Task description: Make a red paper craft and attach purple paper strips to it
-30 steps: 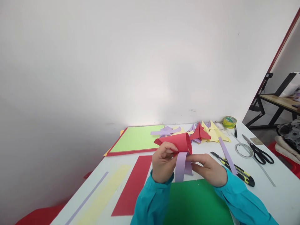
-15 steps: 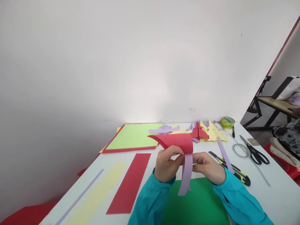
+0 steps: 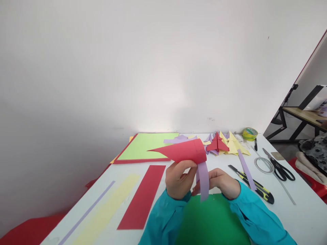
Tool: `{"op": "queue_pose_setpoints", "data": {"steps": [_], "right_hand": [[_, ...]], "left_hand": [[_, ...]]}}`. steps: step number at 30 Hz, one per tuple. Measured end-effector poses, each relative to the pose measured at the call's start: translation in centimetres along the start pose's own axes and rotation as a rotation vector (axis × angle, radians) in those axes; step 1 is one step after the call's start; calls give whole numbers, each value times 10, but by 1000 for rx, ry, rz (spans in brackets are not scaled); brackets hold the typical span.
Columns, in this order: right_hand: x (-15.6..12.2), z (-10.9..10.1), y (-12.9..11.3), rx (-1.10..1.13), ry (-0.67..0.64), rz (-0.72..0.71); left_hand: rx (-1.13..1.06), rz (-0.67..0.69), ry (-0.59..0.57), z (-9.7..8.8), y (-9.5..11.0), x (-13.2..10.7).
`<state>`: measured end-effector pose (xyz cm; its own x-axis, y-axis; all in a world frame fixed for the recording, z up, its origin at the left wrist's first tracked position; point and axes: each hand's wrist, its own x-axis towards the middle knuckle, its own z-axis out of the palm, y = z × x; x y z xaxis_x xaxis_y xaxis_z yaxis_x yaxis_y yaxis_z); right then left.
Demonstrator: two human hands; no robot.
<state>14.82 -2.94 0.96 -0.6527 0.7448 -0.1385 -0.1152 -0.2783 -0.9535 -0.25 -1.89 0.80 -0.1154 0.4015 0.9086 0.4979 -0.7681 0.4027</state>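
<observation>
My left hand [image 3: 177,180] is closed around a curled red paper sheet [image 3: 185,151], holding it up above the white table [image 3: 301,217]. A lilac paper strip [image 3: 203,180] hangs from the red curl between both hands. My right hand [image 3: 222,183] pinches that strip from the right side. Both arms wear teal sleeves. A dark green sheet [image 3: 212,221] lies on the table just below my hands.
A red strip [image 3: 143,197], a pale yellow strip [image 3: 107,212] and a thin lilac strip [image 3: 85,214] lie at left. A light green sheet [image 3: 145,146] lies behind. Folded paper shapes [image 3: 224,144], a tape roll [image 3: 249,133], scissors [image 3: 279,166], a tape ring [image 3: 264,165] and a utility knife [image 3: 252,185] sit at right.
The red curl has rolled tighter and its point now sticks out further left. The lilac strip hangs shorter, drawn up under the curl. My hands stayed close together.
</observation>
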Motion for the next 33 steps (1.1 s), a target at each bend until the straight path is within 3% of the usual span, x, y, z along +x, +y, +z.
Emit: {"op": "queue_pose_setpoints", "data": {"steps": [3,9,17,23,33], "right_hand": [[-9,-2,-9,-51,-54,-59],[-16,-13,-11,-239,113,-244],[-14,-24,-13,-363,187,-210],[-9,-14,-10,-243,136,-344],[-5,-9,-2,-7,187,-262]], "left_hand": [[-111,-85,-15,2,-5,0],[-337,-342,-51,6,-3,1],[-465,-478,20,4,0,6],[-435,-436,-103,4,0,6],[-448,-497,-214,8,0,5]]}}
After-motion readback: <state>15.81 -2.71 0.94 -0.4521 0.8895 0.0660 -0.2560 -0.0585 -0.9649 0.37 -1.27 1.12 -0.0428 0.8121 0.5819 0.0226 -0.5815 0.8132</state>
